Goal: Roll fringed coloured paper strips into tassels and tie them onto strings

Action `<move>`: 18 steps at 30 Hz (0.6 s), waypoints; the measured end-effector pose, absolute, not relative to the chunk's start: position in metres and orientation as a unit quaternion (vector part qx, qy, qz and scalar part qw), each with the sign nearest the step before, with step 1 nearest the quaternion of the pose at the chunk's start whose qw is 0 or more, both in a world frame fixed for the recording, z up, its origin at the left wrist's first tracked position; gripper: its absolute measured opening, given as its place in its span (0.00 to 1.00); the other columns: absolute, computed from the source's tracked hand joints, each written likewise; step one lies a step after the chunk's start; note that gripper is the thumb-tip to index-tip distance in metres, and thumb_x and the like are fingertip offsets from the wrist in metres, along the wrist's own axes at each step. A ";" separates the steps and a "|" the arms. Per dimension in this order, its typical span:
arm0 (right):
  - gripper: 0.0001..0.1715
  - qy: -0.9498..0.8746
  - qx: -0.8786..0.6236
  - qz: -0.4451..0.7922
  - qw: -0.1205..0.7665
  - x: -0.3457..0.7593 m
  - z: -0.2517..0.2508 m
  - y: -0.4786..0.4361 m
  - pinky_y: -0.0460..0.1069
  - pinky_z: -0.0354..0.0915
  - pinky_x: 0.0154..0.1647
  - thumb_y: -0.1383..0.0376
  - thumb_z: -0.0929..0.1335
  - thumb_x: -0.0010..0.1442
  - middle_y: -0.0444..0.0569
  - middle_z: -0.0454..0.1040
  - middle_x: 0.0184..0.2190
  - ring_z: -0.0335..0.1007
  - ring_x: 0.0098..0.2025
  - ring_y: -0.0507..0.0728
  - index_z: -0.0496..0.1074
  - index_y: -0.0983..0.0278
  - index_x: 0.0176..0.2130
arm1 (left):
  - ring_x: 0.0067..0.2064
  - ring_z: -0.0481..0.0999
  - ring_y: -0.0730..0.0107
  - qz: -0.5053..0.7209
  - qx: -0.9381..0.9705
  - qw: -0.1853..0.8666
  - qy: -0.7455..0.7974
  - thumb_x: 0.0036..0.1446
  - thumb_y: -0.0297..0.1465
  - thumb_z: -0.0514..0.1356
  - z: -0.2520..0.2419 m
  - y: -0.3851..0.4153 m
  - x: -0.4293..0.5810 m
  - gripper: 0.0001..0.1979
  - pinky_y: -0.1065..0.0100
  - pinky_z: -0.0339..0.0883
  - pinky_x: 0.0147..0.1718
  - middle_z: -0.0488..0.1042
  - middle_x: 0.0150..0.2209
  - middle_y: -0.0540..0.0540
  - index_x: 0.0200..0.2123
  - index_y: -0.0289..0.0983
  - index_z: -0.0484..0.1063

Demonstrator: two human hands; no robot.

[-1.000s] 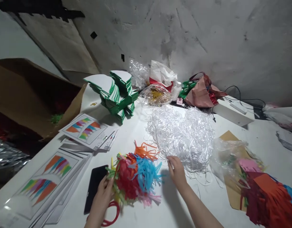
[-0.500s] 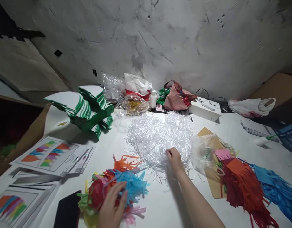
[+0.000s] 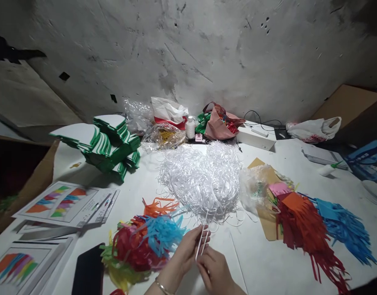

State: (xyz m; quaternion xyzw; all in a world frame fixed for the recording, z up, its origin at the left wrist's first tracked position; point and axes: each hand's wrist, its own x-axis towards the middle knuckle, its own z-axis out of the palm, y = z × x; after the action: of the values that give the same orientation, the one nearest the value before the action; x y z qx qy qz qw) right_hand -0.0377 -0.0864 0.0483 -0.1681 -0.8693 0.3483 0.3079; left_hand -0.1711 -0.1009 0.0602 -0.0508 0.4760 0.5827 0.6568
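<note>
A large tangled heap of shiny white string [image 3: 203, 176] lies in the middle of the white table. In front of it, my left hand [image 3: 191, 248] has its fingers curled around a white strand that runs out of the heap. My right hand [image 3: 215, 266], just right of and below the left, pinches the looped near end of that strand. A bunch of colored paper tassels [image 3: 139, 246], red, blue, orange, green and yellow, sits left of my hands. Red and orange tassels [image 3: 308, 229] and blue tassels [image 3: 344, 227] lie on the right.
Green-edged white pieces [image 3: 105, 143] are stacked at the back left, above printed sheets [image 3: 65, 203] and a black flat object [image 3: 88, 272]. Bags, a white bottle [image 3: 190, 128] and a white box [image 3: 256, 137] line the wall. A glue bottle [image 3: 328, 169] lies right.
My right hand has moved back from the heap toward me with a strand. My left hand has left the colored tassels and moved right to the strand. The view has shifted slightly.
</note>
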 end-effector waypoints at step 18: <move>0.28 -0.352 -0.458 0.757 0.307 -0.072 0.050 -0.055 0.42 0.40 0.15 0.45 0.72 0.46 0.33 0.54 0.16 0.39 0.14 0.44 0.71 0.66 0.35 | 0.26 0.65 0.68 0.407 0.330 0.554 0.647 0.50 0.56 0.56 0.019 -0.224 -0.157 0.26 0.68 0.61 0.30 0.65 0.20 0.52 0.29 0.38 0.74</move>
State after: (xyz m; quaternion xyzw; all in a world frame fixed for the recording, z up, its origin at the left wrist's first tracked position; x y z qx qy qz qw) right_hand -0.0715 -0.0551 0.0498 -0.4575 -0.3515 0.7568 0.3071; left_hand -0.1568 -0.2235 0.0187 0.3298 0.6467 0.4074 0.5541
